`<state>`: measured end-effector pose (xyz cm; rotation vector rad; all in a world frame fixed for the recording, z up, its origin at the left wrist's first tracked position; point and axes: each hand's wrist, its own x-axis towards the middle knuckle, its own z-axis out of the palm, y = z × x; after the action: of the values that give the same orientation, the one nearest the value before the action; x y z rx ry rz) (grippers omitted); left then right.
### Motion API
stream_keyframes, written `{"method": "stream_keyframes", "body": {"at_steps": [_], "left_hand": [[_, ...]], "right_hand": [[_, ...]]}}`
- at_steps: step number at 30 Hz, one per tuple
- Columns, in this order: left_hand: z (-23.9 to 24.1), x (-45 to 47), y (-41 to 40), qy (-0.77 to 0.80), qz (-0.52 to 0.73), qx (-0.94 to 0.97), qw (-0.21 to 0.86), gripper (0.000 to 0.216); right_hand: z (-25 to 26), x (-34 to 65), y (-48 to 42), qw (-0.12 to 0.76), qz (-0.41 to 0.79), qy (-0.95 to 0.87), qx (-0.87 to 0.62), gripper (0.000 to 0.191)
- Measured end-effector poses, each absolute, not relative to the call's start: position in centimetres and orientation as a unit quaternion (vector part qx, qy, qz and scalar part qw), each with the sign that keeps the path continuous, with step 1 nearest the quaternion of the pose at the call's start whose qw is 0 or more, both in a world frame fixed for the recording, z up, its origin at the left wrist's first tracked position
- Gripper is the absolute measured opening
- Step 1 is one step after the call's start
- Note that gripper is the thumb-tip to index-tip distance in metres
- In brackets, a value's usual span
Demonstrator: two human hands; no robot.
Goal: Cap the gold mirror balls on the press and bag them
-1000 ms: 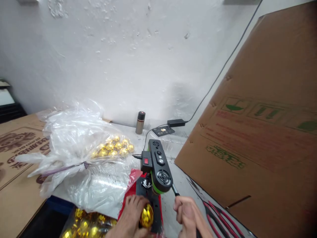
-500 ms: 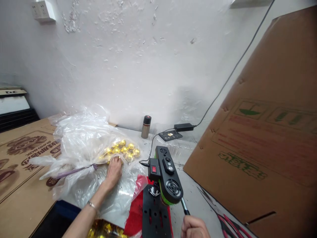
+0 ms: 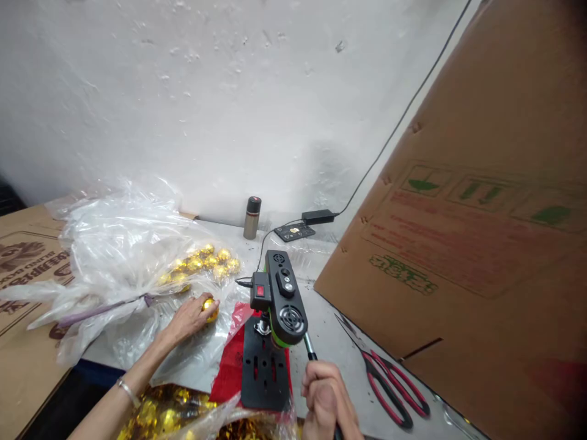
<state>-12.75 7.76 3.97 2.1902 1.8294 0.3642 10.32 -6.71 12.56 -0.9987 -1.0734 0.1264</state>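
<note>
A shiny gold ball (image 3: 210, 310) is pinched in the fingers of my left hand (image 3: 190, 318), just over a clear plastic bag (image 3: 132, 263). More gold balls (image 3: 215, 263) lie in that bag. My right hand (image 3: 328, 394) is wrapped round a lever handle (image 3: 310, 349) with a metal shaft. The lever joins a black device (image 3: 287, 296) with two round grilles and a red switch, mounted on a slotted black plate (image 3: 266, 373). Red cloth or film (image 3: 228, 357) lies under the plate.
Red-and-black scissors (image 3: 389, 385) lie right of my right hand. A tall cardboard box (image 3: 435, 244) leans at the right. A bottle (image 3: 252, 218) and a power adapter (image 3: 318, 216) sit by the wall. Gold balls and foil (image 3: 160, 412) fill a bag at the near edge.
My left hand has drawn back from the pile of gold balls with one ball in its fingers. The view has shifted right and down, so more of my right hand and the scissors show.
</note>
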Motion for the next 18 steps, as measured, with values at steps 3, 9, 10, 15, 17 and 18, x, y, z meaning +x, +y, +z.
{"method": "stream_keyframes", "body": {"at_steps": [3, 9, 10, 15, 17, 18], "left_hand": [[2.7, -12.8, 5.7, 0.601, 0.19, 0.766, 0.129, 0.045], [0.6, -13.8, 4.8, 0.581, 0.248, 0.774, 0.045, 0.047], [0.8, -13.8, 4.8, 0.58, 0.259, 0.771, 0.044, 0.047], [3.1, -11.2, 3.9, 0.611, 0.348, 0.667, 0.248, 0.049], [3.5, -9.2, 3.0, 0.583, 0.391, 0.59, 0.4, 0.056], [3.4, -8.2, 2.5, 0.557, 0.406, 0.557, 0.463, 0.059]], "right_hand": [[11.7, 11.0, -6.1, 0.746, 0.027, -0.532, -0.399, 0.033], [12.4, 11.4, -5.8, 0.753, 0.034, -0.539, -0.376, 0.033], [13.0, 11.4, -5.9, 0.75, 0.043, -0.537, -0.383, 0.033], [15.6, 11.8, -6.3, 0.708, 0.095, -0.551, -0.432, 0.032], [16.0, 12.0, -6.3, 0.7, 0.1, -0.557, -0.435, 0.031], [16.1, 12.1, -6.3, 0.699, 0.1, -0.561, -0.432, 0.031]]}}
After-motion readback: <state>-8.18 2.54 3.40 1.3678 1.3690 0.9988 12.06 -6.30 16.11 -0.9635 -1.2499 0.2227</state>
